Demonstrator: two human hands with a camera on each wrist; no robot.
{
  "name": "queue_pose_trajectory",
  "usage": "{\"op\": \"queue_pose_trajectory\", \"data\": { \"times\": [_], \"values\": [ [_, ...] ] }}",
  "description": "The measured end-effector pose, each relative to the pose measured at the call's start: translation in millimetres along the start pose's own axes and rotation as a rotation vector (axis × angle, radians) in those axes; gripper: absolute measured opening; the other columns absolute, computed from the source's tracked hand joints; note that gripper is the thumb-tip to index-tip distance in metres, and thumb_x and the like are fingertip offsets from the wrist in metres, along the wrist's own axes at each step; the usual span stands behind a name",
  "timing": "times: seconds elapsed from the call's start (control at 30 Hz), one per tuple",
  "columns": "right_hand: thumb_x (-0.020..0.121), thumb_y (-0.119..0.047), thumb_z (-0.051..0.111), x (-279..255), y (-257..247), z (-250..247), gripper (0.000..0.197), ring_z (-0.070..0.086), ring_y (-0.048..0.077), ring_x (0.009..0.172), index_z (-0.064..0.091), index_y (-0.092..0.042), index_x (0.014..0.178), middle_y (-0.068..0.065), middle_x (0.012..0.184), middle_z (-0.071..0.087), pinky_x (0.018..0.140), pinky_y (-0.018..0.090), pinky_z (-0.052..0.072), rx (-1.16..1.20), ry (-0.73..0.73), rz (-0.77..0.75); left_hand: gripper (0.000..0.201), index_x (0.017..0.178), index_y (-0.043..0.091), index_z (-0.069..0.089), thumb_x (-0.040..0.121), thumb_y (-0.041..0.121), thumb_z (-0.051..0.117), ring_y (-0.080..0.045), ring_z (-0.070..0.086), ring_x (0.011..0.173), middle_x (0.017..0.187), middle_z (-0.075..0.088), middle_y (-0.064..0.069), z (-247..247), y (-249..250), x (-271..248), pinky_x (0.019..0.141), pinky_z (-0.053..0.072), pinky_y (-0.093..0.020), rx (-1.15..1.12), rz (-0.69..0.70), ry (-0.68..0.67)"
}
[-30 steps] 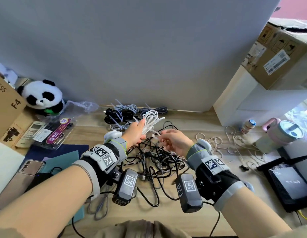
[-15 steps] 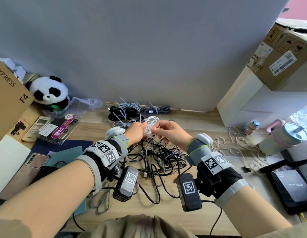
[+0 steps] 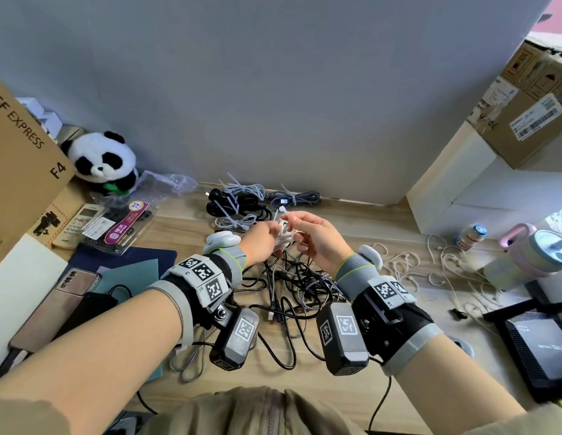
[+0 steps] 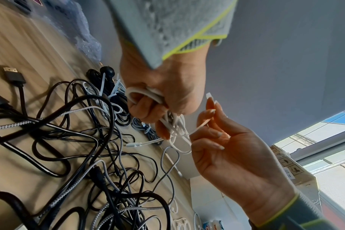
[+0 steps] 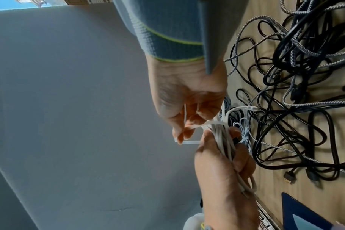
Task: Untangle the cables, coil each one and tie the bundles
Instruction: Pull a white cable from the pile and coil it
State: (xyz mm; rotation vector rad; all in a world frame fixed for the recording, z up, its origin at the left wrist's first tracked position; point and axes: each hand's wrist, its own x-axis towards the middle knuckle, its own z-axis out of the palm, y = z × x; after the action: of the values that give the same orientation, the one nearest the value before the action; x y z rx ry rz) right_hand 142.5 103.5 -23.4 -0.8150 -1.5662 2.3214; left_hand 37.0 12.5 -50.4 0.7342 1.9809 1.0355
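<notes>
My left hand [image 3: 267, 241] grips a coiled white cable [image 3: 285, 243] above the desk, its fingers curled round the loops [image 4: 173, 124]. My right hand [image 3: 305, 229] pinches a white zip tie [image 5: 191, 126] that wraps across the coil [image 5: 225, 144]. The tie's free end [image 4: 209, 95] sticks up past the right hand's fingertips. Below the hands a tangle of black and braided cables [image 3: 292, 287] lies on the wooden desk [image 3: 383, 221]. Tied bundles [image 3: 239, 205] lie at the back by the wall.
A panda toy [image 3: 102, 160] and a cardboard box [image 3: 19, 158] stand at the back left, with a remote and a phone [image 3: 75, 282] nearer. On the right are loose white ties [image 3: 405, 271], a small bottle [image 3: 471, 235], a pink cup [image 3: 537, 249] and a black router [image 3: 537, 350].
The hands have come together: the right hand moved left to the white coil and now pinches the tie across it. The loops, fanned out before, are bunched in the left hand.
</notes>
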Motion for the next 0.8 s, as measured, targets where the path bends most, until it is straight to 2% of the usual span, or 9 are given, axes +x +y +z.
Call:
{"op": "queue_pose_trajectory", "data": {
  "times": [0.13, 0.23, 0.3, 0.4, 0.47, 0.53, 0.63, 0.73, 0.8],
  "values": [
    [0.095, -0.01, 0.052, 0.3, 1.3, 1.4, 0.019, 0.037, 0.003, 0.047, 0.068, -0.013, 0.085, -0.006, 0.066, 0.057, 0.041, 0.013, 0.025, -0.011, 0.011, 0.01, 0.026, 0.095, 0.015, 0.06, 0.098, 0.007, 0.035, -0.038, 0.063, 0.092, 0.098, 0.063, -0.018, 1.0, 4.4, -6.0, 0.081, 0.054, -0.048, 0.061, 0.028, 0.0],
    [0.094, -0.006, 0.051, 0.5, 2.4, 3.4, 0.021, 0.037, 0.003, 0.044, 0.068, -0.012, 0.083, -0.002, 0.069, 0.057, 0.039, 0.014, 0.024, -0.026, 0.037, 0.024, 0.024, 0.094, 0.017, 0.058, 0.1, 0.011, 0.036, -0.04, 0.062, 0.094, 0.097, 0.062, -0.016, 1.4, 1.1, -5.0, 0.081, 0.053, -0.051, 0.074, 0.03, 0.016],
    [0.094, -0.005, 0.052, 0.1, 1.6, 3.9, 0.021, 0.038, 0.003, 0.043, 0.067, -0.01, 0.081, -0.001, 0.068, 0.056, 0.038, 0.014, 0.026, -0.03, 0.055, 0.042, 0.024, 0.1, 0.016, 0.06, 0.1, 0.016, 0.036, -0.042, 0.063, 0.094, 0.104, 0.064, -0.018, 1.6, -4.3, -2.4, 0.079, 0.053, -0.054, 0.064, 0.034, 0.01],
    [0.092, -0.005, 0.054, -0.6, -1.5, 3.4, 0.017, 0.037, 0.004, 0.041, 0.067, -0.007, 0.08, -0.001, 0.062, 0.052, 0.037, 0.014, 0.026, -0.039, 0.065, 0.076, 0.033, 0.113, 0.014, 0.061, 0.096, 0.004, 0.034, -0.037, 0.063, 0.096, 0.111, 0.064, -0.018, 0.0, -4.2, -5.7, 0.08, 0.055, -0.049, 0.082, 0.026, 0.008],
    [0.091, -0.004, 0.055, -1.0, -2.1, 3.4, 0.017, 0.035, 0.004, 0.04, 0.065, -0.005, 0.078, 0.0, 0.061, 0.049, 0.037, 0.014, 0.025, -0.068, 0.073, 0.115, 0.039, 0.116, 0.009, 0.06, 0.094, -0.003, 0.03, -0.033, 0.063, 0.091, 0.106, 0.065, -0.016, 0.4, 3.2, -12.1, 0.078, 0.054, -0.037, 0.111, 0.025, -0.007],
    [0.09, -0.004, 0.055, -1.9, -1.4, 5.2, 0.014, 0.031, 0.004, 0.038, 0.062, -0.005, 0.078, 0.001, 0.061, 0.046, 0.037, 0.014, 0.023, -0.088, 0.075, 0.161, 0.04, 0.112, 0.006, 0.06, 0.093, -0.006, 0.028, -0.022, 0.058, 0.076, 0.091, 0.062, -0.008, 2.4, 6.5, -12.4, 0.067, 0.047, -0.027, 0.165, 0.052, -0.024],
    [0.088, -0.005, 0.056, -2.1, -2.6, 6.6, 0.015, 0.029, 0.004, 0.039, 0.062, -0.007, 0.075, 0.0, 0.06, 0.047, 0.038, 0.015, 0.021, -0.193, 0.098, 0.174, 0.035, 0.096, 0.006, 0.062, 0.093, -0.006, 0.03, -0.017, 0.05, 0.064, 0.077, 0.059, -0.002, 2.9, 6.7, -10.2, 0.058, 0.043, -0.026, 0.195, 0.096, -0.084],
    [0.087, -0.007, 0.063, -1.9, -6.2, 6.7, 0.009, 0.035, 0.003, 0.036, 0.062, -0.013, 0.08, -0.001, 0.062, 0.057, 0.036, 0.015, 0.024, -0.419, 0.108, 0.077, 0.027, 0.102, 0.004, 0.062, 0.099, 0.01, 0.035, -0.024, 0.057, 0.079, 0.096, 0.066, -0.015, 2.0, -0.6, -7.6, 0.073, 0.047, -0.035, 0.26, 0.069, -0.093],
    [0.083, -0.007, 0.07, -0.7, -7.1, 6.5, 0.014, 0.041, -0.001, 0.038, 0.061, -0.016, 0.079, -0.003, 0.063, 0.059, 0.038, 0.013, 0.032, -0.482, 0.103, -0.064, 0.031, 0.115, 0.004, 0.058, 0.1, 0.022, 0.039, -0.026, 0.061, 0.096, 0.108, 0.065, -0.013, 1.6, -3.8, -7.6, 0.088, 0.049, -0.04, 0.303, 0.05, -0.075]
  ]
}}
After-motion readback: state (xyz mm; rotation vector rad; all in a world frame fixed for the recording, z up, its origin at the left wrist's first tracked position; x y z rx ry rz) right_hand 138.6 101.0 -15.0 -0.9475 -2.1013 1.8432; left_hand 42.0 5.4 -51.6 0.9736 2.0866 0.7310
